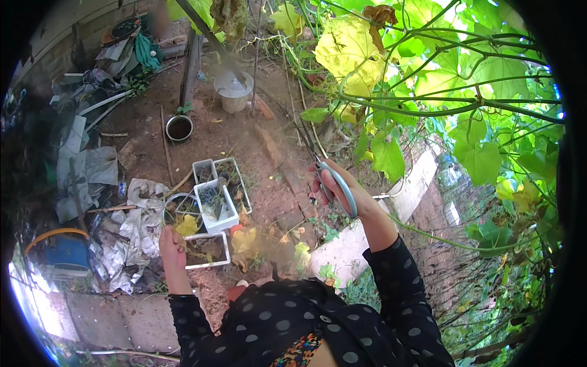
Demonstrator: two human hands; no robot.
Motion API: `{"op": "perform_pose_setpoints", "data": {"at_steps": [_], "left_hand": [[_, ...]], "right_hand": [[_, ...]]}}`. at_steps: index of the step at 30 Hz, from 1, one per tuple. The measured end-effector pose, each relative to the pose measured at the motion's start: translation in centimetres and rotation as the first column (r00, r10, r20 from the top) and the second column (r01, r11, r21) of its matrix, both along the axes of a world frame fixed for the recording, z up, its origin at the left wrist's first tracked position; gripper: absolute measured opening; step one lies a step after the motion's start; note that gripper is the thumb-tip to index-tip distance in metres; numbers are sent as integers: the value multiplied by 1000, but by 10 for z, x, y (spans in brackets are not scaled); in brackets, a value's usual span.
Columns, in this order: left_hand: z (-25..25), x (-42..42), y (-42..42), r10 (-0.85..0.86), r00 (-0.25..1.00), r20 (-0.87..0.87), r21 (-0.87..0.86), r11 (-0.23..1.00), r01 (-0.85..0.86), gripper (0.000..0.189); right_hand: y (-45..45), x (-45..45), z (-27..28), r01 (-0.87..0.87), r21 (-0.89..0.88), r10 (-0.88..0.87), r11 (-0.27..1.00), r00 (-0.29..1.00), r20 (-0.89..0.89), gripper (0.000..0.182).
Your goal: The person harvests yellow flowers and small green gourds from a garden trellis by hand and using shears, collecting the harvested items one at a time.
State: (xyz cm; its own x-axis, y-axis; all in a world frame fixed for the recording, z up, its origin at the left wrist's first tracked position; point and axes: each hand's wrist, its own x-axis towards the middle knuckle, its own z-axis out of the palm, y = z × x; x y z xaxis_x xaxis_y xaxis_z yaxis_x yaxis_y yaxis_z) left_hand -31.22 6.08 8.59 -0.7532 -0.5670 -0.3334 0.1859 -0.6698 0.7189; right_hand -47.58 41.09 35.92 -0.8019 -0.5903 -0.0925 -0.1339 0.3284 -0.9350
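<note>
My right hand (369, 202) grips a pair of garden scissors (340, 181) by its pale blue-grey handles. The blades point up and away from me, beside hanging vine stems; whether they touch a stem I cannot tell. Low on the left, my left hand (172, 247) has its fingers closed on a thin piece of vine. A yellow leaf (187, 225) hangs beside those fingers, above white plastic containers. Large green leaves (390, 158) and a big yellowing leaf (351, 55) on the climbing vine spread over the upper right.
Below my left hand stand a white rectangular planter (227, 250) and a white foam box (218, 206). Farther off are a round metal pot (179, 128) and a lidded plastic bucket (234, 91). Crumpled sheeting (133, 225) litters the left. A wooden post (189, 69) rises ahead.
</note>
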Motion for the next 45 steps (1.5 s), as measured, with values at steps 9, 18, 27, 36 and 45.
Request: {"op": "perform_pose_setpoints", "data": {"at_steps": [9, 18, 27, 36, 45], "left_hand": [[-102, 42, -18, 81, 986, 144, 59, 994, -90, 20], [-48, 34, -8, 161, 923, 350, -561, 825, 69, 33], [222, -102, 101, -377, 921, -101, -779, 606, 162, 21], [236, -189, 174, -474, 865, -165, -921, 389, 37, 27], [233, -179, 189, -488, 858, -163, -896, 437, 78, 22]], "right_hand": [[-7, 1, -8, 19, -98, -32, 995, 991, -131, 47], [27, 8, -9, 92, 51, -87, 994, 991, -99, 50], [62, -12, 52, 80, 113, -45, 990, 957, -286, 49], [47, -33, 95, 66, 306, 61, 950, 919, -389, 47], [31, -41, 101, -31, 339, 141, 940, 942, -305, 36]]}}
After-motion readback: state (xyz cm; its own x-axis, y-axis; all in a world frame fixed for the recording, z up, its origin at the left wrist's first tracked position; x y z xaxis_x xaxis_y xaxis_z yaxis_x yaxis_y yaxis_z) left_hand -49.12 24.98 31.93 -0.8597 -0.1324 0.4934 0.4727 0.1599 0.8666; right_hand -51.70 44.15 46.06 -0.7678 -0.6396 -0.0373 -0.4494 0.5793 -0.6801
